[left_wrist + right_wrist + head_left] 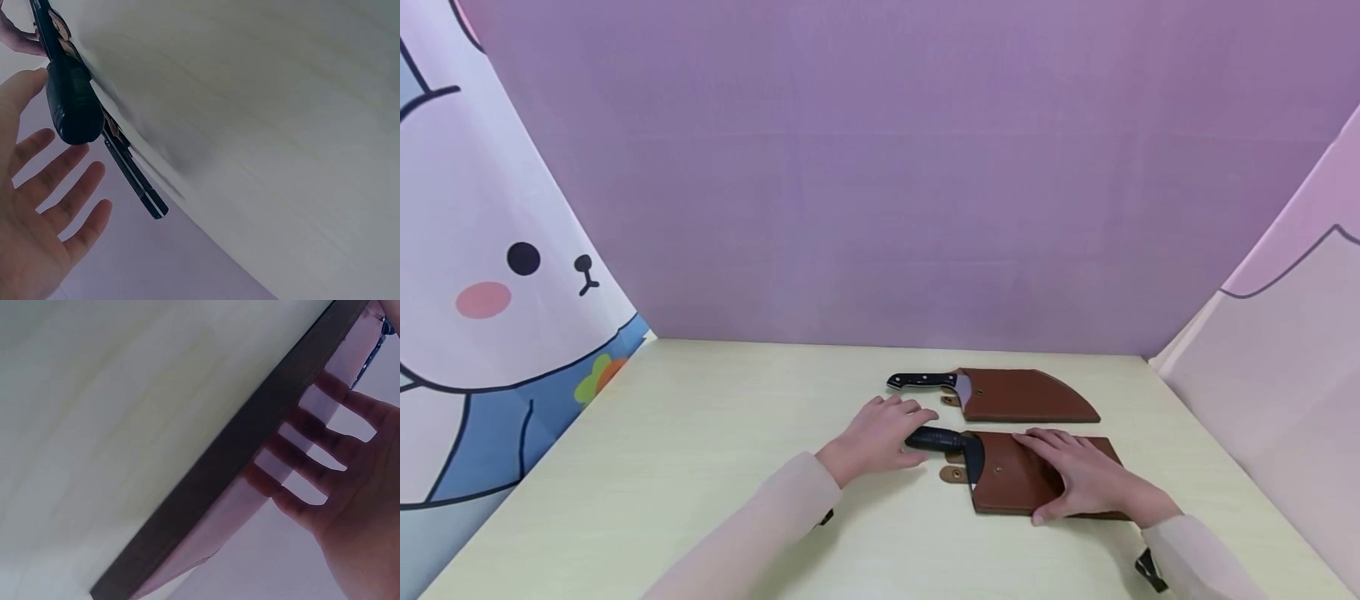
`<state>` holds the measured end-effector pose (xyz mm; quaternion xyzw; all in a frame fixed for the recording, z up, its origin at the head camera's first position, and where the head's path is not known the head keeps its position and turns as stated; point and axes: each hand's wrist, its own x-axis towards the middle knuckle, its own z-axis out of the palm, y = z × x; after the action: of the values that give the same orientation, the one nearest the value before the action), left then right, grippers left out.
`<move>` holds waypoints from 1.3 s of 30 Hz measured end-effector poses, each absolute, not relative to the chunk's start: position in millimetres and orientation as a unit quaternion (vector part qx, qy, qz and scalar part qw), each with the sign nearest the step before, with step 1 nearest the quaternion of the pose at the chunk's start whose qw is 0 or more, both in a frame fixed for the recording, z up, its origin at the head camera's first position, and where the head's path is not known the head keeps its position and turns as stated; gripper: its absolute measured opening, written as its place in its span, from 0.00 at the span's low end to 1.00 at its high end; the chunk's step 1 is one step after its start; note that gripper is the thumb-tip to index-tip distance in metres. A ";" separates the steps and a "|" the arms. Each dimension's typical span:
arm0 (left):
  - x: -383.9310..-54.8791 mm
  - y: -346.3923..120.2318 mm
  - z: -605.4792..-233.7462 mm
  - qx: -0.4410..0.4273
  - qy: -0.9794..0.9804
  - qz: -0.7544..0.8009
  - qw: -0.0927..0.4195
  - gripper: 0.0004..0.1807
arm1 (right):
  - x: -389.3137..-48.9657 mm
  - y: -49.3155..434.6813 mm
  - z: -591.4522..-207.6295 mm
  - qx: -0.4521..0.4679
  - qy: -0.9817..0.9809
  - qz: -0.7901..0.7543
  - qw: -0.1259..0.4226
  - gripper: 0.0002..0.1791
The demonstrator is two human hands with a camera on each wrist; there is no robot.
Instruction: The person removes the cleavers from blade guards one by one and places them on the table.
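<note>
A cleaver [934, 438] with a black handle lies in a brown leather sheath [1000, 492], its dark blade showing only at the sheath's mouth. My left hand [874, 440] is around the butt of that handle, fingers spread. In the left wrist view the thumb is close to the handle [75, 106]; whether it touches is unclear. My right hand [1086, 475] rests across the sheath, fingers extended over its top and thumb at the near edge. The right wrist view shows those fingers straight and apart above the sheath's dark edge [219, 453].
Behind lies a second knife [922, 380] with a riveted black handle, in a curved brown sheath [1030, 396]. A snap strap [954, 474] sticks out beside the near sheath's mouth. The pale table [700, 417] meets a purple backdrop [880, 208], with printed cloth at both sides.
</note>
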<state>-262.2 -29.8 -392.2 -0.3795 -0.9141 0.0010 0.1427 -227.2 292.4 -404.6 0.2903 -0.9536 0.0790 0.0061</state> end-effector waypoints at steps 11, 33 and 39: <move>-268.1 -9.8 -397.8 -0.384 -0.913 0.024 0.137 0.28 | -227.3 292.5 -406.1 0.292 -0.953 0.078 0.015 0.59; -274.3 2.0 -403.6 -0.388 -0.915 0.034 0.110 0.25 | -227.0 291.3 -405.3 0.288 -0.954 0.081 0.010 0.59; -276.7 2.7 -405.6 -0.392 -0.914 0.029 0.104 0.23 | -227.6 290.6 -404.6 0.291 -0.953 0.083 0.014 0.59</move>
<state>-276.7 2.7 -405.6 -0.3915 -0.9138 0.0293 0.1038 -227.6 290.6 -404.6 0.2906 -0.9531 0.0830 0.0141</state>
